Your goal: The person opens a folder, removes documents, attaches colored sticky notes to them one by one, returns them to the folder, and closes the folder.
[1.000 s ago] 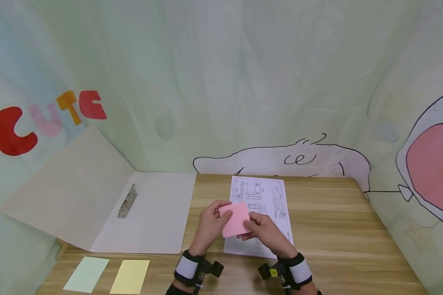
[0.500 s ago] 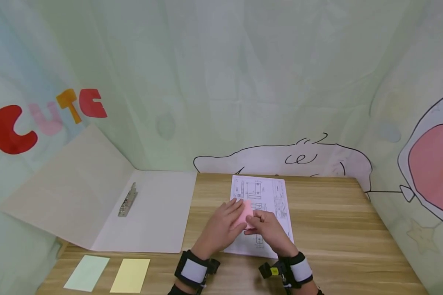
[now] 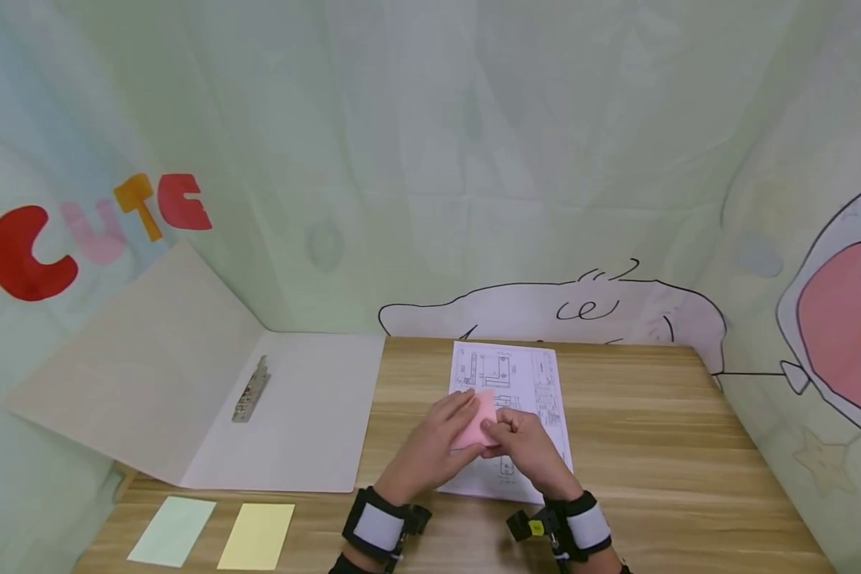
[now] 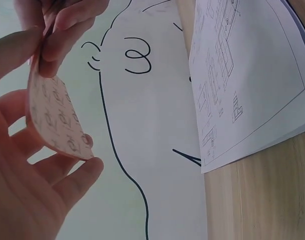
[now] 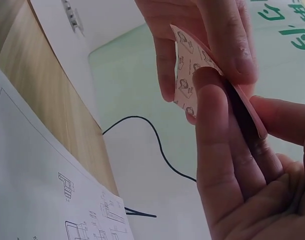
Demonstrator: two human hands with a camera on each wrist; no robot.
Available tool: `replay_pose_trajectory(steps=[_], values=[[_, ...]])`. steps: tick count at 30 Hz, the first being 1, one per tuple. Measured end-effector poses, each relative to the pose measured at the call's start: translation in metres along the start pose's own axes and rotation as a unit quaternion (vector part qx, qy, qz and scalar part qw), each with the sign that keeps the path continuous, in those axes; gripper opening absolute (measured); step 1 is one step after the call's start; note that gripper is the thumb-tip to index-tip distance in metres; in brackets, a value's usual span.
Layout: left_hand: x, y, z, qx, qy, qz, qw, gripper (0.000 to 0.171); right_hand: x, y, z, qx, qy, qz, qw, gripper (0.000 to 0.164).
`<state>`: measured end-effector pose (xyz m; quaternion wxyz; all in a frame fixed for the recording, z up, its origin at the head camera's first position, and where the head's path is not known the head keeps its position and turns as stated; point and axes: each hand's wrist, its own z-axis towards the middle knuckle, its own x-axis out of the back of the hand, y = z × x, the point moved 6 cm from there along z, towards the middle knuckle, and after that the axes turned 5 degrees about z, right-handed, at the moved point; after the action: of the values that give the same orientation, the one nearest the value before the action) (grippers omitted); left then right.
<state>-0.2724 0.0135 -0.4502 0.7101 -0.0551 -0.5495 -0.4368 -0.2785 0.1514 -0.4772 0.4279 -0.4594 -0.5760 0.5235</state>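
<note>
Both hands hold a pink sticky note pad point(image 3: 477, 424) above printed technical drawing sheets point(image 3: 538, 383). My left hand point(image 3: 425, 448) spans the pad's left part, its fingers along the far edge and its thumb near the close edge. At the right side, my right hand point(image 3: 534, 451) pinches the pad between thumb and fingers. The pad bows in the left wrist view, showing a backing point(image 4: 57, 117) printed with small repeated marks. That printed side point(image 5: 187, 80) also appears in the right wrist view, with right fingertips against it. In the head view, the left hand hides part of the pad.
An open white folder point(image 3: 308, 430) with a metal clip point(image 3: 251, 391) lies at the left, its cover leaning on the curtain backdrop point(image 3: 430, 199). A light green sheet point(image 3: 172, 530) and a yellow sheet point(image 3: 257, 536) lie near the table's front left.
My left hand has moved right from pinching the pad's left edge to spanning over it, covering more of it. The pad has shifted slightly right. My right hand keeps its pinch.
</note>
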Motion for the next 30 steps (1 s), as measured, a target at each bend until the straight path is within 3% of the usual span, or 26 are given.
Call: replay_pose_trajectory(steps=[8, 20, 30], values=[[-0.001, 0.003, -0.001, -0.001, -0.011, 0.013, 0.9999, 0.058, 0.002, 0.002, -0.001, -0.001, 0.009, -0.011, 1.0, 0.024], [0.003, 0.001, -0.003, 0.015, -0.034, -0.022, 0.9991, 0.052, 0.005, 0.001, 0.0, 0.005, 0.046, -0.016, 0.999, 0.025], [0.005, 0.002, -0.002, -0.02, -0.026, -0.02, 0.9993, 0.06, 0.011, 0.0, 0.001, -0.003, 0.087, -0.028, 0.996, 0.026]])
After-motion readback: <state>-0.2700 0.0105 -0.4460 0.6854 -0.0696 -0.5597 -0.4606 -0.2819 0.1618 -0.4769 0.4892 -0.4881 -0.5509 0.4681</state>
